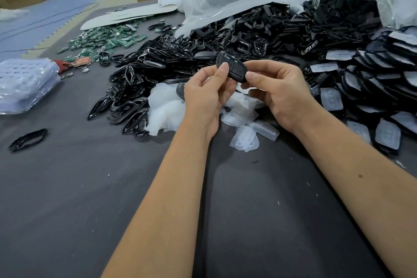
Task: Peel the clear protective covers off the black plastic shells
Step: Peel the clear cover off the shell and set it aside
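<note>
The black shell (232, 67) slants upper-left to lower-right mid-frame, pinched between the left hand (206, 90) and right hand (279, 95).

Both forearms are bare right up to the lower edge of the view, with no sleeve, watch, bracelet or glove on either. The left hand (204, 95) and right hand (278, 95) carry no rings, and their fingernails are short and unpainted. A small dark mole marks the right forearm (360, 175)
</note>
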### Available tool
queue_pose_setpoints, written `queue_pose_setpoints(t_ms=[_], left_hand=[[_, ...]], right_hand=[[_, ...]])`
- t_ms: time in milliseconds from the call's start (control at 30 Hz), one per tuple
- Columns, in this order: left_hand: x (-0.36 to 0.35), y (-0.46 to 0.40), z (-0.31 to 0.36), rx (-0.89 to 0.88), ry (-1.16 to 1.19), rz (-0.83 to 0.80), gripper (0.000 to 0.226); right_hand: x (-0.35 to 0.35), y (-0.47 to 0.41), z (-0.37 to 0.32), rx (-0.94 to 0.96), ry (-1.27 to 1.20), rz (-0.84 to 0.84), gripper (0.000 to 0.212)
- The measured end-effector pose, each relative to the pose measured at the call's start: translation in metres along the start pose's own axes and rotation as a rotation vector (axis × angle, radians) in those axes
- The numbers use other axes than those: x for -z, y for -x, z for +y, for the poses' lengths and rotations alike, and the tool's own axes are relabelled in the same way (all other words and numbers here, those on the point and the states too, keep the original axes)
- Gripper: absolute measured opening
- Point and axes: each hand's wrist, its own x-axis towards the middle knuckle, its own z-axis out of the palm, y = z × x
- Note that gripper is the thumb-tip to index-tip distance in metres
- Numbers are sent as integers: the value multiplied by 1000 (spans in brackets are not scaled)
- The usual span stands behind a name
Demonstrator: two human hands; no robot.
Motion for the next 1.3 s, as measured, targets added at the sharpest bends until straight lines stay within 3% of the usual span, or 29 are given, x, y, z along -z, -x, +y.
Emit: queue_pose_setpoints(t_ms=[167, 300, 533, 767, 933, 1167, 1300], left_hand=[[0, 1, -1, -16, -16, -8, 14], [0, 2, -3, -46, -76, -12, 10], [2, 2, -4, -77, -96, -14, 7], [1, 3, -2, -121, -107, -52, 7], [0, 3, -4, -127, -95, -99, 7], [-1, 4, -6, -133, -176, -97, 9], [1, 4, -6, -124, -182, -128, 7]], right_hand=[[-2, -2, 2, -19, 3, 41, 6], [-1, -4, 5, -56, 59, 63, 14], [0, -4, 6, -74, 125, -28, 11], [1, -4, 0, -118, 21, -88, 21], [0, -1, -1, -85, -114, -37, 5], [-1, 1, -4, -16, -144, 41, 26], [1, 1, -3, -8, -184, 70, 27]])
